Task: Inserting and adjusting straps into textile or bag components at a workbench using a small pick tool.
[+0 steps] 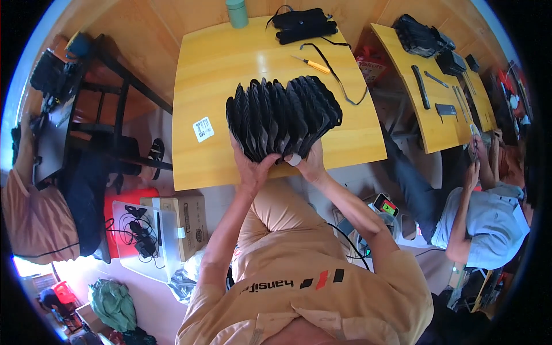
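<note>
A fanned stack of several flat black pieces (283, 115) stands on edge on the yellow wooden table (213, 63), spread like an accordion. My left hand (251, 167) grips the stack's near left end from below. My right hand (309, 162) holds its near right end, with a white band on one finger. Both hands press the near edges of the pieces together at the table's front edge.
On the table lie a yellow-handled screwdriver (312, 64), a black strap (339, 80), a black pouch (303, 24), a green cup (236, 12) and a white label (203, 129). A seated person (483, 218) is at the right beside a second table (443, 115). A cardboard box (185, 221) sits on the floor.
</note>
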Tool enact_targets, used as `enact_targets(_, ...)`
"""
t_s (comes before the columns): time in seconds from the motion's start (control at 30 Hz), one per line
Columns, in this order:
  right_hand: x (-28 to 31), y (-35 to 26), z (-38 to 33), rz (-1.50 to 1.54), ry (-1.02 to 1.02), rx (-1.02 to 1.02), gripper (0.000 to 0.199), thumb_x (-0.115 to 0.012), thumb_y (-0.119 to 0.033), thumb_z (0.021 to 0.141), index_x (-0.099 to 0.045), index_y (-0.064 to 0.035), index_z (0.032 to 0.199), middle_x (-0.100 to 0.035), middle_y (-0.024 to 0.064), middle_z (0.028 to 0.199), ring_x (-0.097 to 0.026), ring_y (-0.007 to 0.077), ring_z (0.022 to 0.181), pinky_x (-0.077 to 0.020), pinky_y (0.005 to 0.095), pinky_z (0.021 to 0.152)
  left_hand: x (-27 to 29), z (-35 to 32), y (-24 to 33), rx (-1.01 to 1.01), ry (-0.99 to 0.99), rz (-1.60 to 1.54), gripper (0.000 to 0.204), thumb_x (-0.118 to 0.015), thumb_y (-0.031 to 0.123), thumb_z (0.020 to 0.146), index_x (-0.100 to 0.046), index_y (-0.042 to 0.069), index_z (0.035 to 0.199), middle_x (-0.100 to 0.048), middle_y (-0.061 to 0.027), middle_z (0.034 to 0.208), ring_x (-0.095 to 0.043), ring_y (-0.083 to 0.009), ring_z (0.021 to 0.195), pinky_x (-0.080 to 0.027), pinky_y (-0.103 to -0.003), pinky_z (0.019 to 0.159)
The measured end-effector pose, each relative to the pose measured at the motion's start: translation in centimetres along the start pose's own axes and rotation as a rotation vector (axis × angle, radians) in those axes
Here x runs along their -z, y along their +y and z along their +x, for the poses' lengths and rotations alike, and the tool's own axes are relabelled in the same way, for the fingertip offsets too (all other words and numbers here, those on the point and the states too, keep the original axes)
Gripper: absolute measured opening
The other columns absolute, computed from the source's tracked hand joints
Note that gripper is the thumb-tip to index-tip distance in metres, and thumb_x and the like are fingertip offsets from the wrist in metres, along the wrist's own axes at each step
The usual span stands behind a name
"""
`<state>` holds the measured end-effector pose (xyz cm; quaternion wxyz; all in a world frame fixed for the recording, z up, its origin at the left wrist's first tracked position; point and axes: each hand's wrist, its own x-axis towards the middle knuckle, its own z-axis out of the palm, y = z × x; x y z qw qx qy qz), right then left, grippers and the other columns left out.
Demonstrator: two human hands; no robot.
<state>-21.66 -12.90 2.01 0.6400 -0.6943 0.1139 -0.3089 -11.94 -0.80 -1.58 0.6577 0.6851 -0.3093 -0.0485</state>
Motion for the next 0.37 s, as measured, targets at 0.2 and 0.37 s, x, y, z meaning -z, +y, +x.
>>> enact_targets(0.2,-1.3,-1.5,-2.1,0.457,0.122,-0.13,0.084,-0.064,-0.028,0.076,-0.011,-0.0025,0.135,-0.029,0.0107,0.134,-0.031,0.0239,0.123,-0.0228,0.0337,0.102,1.2,4.5,10.9,-0.154,-0.127,0.212,0.094,-0.079,0.027,0.06,-0.025,0.001,0.133,-0.045,-0.0173,0.118,-0.044,-0.0311,0.11,-0.034,-0.037,0.093)
enact_targets(0.37,-2.8,-4.4,-3.6,0.846,0.116,-0.433,0.091,-0.061,-0.051,0.075,-0.009,-0.011,0.139,-0.019,0.0066,0.143,-0.02,0.0234,0.131,-0.017,0.0379,0.107,2.0,6.2,12.0,0.094,-0.429,0.495,0.083,-0.072,0.037,0.068,-0.028,0.012,0.134,-0.049,-0.0185,0.115,-0.047,-0.033,0.109,-0.037,-0.04,0.09)
